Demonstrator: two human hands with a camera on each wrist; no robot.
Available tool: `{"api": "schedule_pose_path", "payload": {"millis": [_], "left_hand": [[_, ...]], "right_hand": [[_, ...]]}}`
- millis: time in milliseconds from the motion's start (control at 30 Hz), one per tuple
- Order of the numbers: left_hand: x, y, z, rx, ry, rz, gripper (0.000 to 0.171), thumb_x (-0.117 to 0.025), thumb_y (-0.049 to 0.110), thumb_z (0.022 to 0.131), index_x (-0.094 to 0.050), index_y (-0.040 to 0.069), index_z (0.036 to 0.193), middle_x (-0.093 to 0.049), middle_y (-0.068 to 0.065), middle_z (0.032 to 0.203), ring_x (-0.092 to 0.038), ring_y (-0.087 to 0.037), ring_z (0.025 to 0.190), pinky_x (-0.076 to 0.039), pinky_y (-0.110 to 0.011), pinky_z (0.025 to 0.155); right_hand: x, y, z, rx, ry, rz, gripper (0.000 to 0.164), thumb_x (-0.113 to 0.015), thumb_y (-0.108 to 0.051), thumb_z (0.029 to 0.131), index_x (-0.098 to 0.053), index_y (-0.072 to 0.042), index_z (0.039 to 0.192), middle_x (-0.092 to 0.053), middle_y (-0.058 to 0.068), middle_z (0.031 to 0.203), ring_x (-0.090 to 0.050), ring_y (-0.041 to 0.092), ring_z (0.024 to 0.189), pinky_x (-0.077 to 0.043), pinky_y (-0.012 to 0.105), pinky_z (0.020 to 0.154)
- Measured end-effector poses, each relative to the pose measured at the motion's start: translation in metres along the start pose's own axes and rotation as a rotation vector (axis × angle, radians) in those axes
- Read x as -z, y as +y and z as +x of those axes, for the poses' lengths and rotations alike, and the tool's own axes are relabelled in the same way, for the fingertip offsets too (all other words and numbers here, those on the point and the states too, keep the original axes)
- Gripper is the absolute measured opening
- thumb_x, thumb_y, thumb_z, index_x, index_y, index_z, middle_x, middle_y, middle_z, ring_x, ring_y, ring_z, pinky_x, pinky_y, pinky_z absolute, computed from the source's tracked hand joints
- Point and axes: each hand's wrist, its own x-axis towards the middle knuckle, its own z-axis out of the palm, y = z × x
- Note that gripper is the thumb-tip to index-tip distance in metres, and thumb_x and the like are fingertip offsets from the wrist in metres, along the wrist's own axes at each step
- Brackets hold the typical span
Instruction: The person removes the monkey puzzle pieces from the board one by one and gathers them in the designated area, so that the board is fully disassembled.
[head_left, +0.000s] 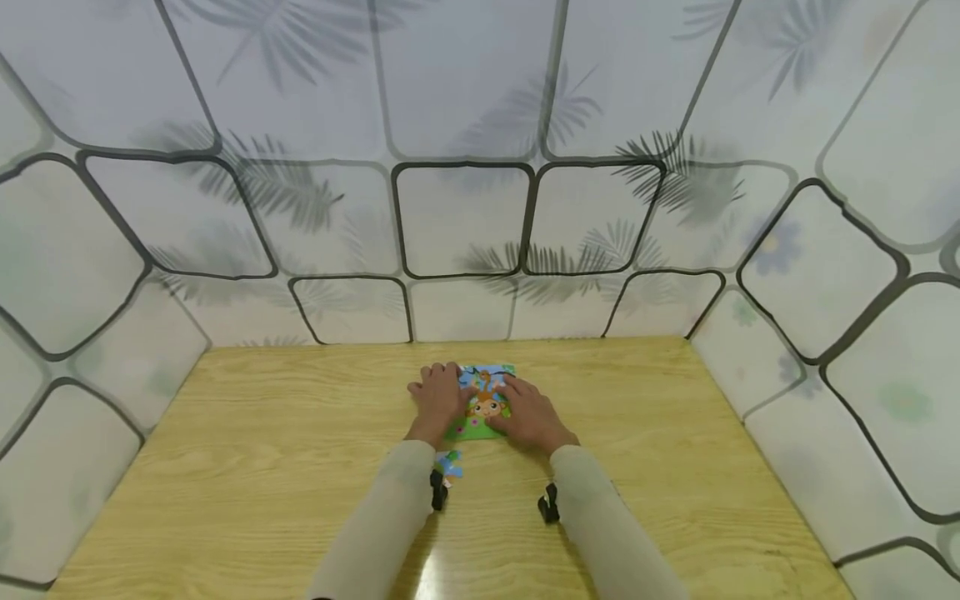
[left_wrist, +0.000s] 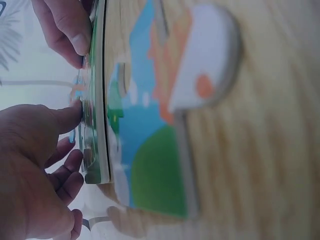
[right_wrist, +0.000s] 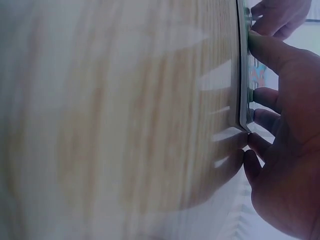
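A flat jigsaw puzzle [head_left: 486,408] with a cartoon monkey, blue sky and green ground lies on the wooden table. My left hand [head_left: 437,402] rests over its left side, thumb pointing inward across the picture. On the right side lies my right hand [head_left: 531,417], its thumb near the monkey's face and its fingers toward the upper right edge. The wrist views show fingertips touching the puzzle's face and rim. Nearer to me, beside the left sleeve, is a loose puzzle piece [left_wrist: 155,170] in blue, green, orange and white; the sleeve hides part of it in the head view.
The light wooden table [head_left: 300,433] stretches out on both sides of the puzzle. A pale wall [head_left: 465,225] with dark outlines and leaf prints rises behind the table and along both sides. Small black devices [head_left: 550,503] sit at both wrists.
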Motion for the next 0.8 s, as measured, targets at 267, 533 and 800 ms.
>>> {"api": "schedule_pose_path", "payload": {"millis": [267, 533, 800], "left_hand": [[0.0005, 0.0015, 0.0037, 0.015, 0.002, -0.081, 0.024, -0.058, 0.036, 0.096, -0.055, 0.015, 0.108, -0.063, -0.008, 0.109, -0.050, -0.030, 0.112, -0.031, -0.058, 0.093], [0.0019, -0.0018, 0.0057, 0.014, -0.024, -0.229, 0.014, -0.055, 0.032, 0.099, -0.052, 0.018, 0.097, -0.062, -0.004, 0.090, -0.052, -0.027, 0.102, -0.027, -0.054, 0.088], [0.0059, -0.0067, 0.0043, 0.015, 0.008, -0.292, 0.013, -0.057, 0.028, 0.097, -0.055, 0.016, 0.094, -0.066, -0.006, 0.091, -0.058, -0.026, 0.090, -0.033, -0.052, 0.086]], "right_hand": [[0.0021, -0.0003, 0.0000, 0.003, -0.002, 0.010, 0.065, -0.059, -0.049, 0.092, -0.043, -0.015, 0.146, -0.028, 0.007, 0.159, -0.028, 0.032, 0.145, -0.030, 0.056, 0.111], [0.0020, 0.0004, 0.0008, 0.003, -0.009, -0.014, 0.065, -0.058, -0.050, 0.093, -0.043, -0.016, 0.145, -0.028, 0.005, 0.159, -0.028, 0.032, 0.145, -0.032, 0.057, 0.109], [0.0015, 0.0008, 0.0009, 0.010, -0.011, -0.004, 0.063, -0.057, -0.050, 0.094, -0.043, -0.016, 0.145, -0.027, 0.006, 0.159, -0.029, 0.032, 0.145, -0.031, 0.058, 0.109]]}}
